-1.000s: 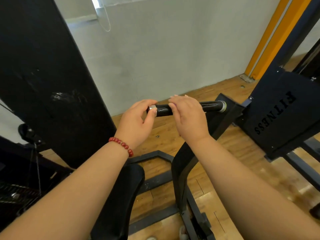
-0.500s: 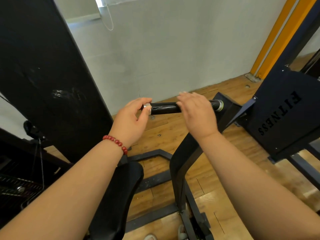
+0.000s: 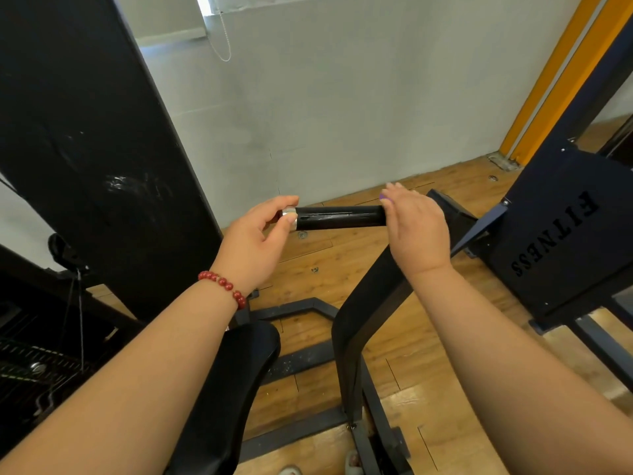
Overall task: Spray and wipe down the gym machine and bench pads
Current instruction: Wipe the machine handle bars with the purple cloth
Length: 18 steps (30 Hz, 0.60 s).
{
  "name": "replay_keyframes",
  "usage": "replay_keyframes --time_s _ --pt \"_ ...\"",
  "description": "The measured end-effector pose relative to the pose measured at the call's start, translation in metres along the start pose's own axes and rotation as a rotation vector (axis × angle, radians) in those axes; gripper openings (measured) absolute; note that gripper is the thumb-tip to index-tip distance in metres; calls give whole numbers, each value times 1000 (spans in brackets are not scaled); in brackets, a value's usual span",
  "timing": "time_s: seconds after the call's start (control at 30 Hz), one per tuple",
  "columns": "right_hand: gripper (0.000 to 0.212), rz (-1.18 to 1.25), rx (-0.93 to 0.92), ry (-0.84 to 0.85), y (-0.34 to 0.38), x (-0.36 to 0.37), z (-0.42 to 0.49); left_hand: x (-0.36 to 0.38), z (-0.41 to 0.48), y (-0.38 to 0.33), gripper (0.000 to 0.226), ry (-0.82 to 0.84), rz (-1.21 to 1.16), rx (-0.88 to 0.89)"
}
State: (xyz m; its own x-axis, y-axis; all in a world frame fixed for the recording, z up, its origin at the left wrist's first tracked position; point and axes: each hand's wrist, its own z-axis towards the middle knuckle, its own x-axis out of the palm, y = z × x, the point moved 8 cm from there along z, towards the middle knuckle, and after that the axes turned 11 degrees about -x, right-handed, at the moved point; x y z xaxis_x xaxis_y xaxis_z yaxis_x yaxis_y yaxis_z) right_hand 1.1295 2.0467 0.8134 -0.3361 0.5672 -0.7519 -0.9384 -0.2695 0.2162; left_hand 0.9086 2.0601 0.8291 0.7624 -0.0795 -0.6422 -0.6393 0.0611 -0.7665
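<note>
Bright daylight from the window (image 3: 202, 8), wide-angle edge bending.

Handle grip (image 3: 339, 217) black, end cap (image 3: 289, 214) silver, bracelet (image 3: 224, 286) red beads, seat pad (image 3: 233, 389) black, floor (image 3: 428, 389) orange-brown planks, wall (image 3: 342, 114) pale grey, post (image 3: 561, 77) orange.

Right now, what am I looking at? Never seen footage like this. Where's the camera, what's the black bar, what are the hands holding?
No robot here. One camera, worn on a person's head, looks forward and down at their two bare hands. In front is a black gym machine on a wooden floor. The left hand, with a red bead bracelet, pinches the chrome end of a black handle bar. The right hand lies over the bar's other end; whether it closes round it is hidden. Something small and purple shows at its fingertips, too little to name. Below is a seat pad, at left a tall black pad. No spray bottle shows.
</note>
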Motion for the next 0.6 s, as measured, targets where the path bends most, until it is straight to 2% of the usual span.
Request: replay_keyframes --time_s 0.07,0.1,0.13,0.2,0.3,0.37,0.5,0.6 --pt "30 56 209 -134 -2 -9 -4 1 0 0 34 -9 -9 -5" --pt "30 96 248 -173 11 -8 -1 1 0 0 34 -12 -17 -9" --pt "33 124 223 -182 31 -7 4 2 0 1 34 -14 -22 -13" --pt "38 152 46 -144 74 -2 13 1 0 1 33 -16 -12 -7" --pt "35 164 -85 24 73 9 17 0 1 3 32 -1 -8 -12" --pt "33 125 -30 22 46 5 12 -1 2 5 32 34 -43 -45" --pt "35 189 128 -168 43 -3 8 -6 5 10 35 82 -145 -84" --pt "40 218 33 -161 77 2 20 -8 2 17 37 76 -201 -109"
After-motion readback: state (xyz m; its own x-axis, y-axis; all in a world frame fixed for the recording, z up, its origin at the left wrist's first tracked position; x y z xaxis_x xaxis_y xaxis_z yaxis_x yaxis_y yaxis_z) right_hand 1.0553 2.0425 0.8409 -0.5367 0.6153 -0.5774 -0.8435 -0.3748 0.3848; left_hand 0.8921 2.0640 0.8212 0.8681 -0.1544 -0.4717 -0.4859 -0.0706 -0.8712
